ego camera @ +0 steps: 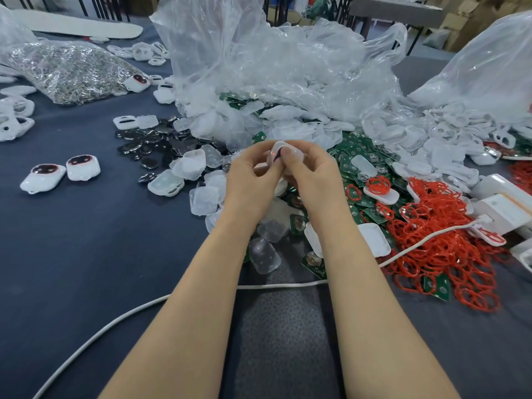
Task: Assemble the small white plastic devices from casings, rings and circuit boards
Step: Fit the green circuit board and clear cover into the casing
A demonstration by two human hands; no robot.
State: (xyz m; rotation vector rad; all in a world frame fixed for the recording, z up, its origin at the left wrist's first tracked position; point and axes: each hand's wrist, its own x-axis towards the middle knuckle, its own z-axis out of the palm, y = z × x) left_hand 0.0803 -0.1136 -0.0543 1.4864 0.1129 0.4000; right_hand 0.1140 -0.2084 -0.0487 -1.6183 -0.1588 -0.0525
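A small white device [283, 151] with a dark red face is held up over the parts heap, gripped from both sides. My left hand [250, 175] curls round its left edge and my right hand [309, 171] presses a thumb on its front. Below and to the right lie green circuit boards [357, 159], red rings [431, 226] and white casings [374, 239]. Translucent covers [187, 165] spread to the left of my hands. Two finished devices [83, 167] sit apart at the left on the dark table [86, 269].
Crumpled clear plastic bags [273, 67] rise behind the heap. A bag of small metal parts [69, 70] lies at the back left. Dark round lenses [152, 142] are scattered left of centre. A white cable [129, 312] crosses the front, and white boxes [501, 203] stand at the right.
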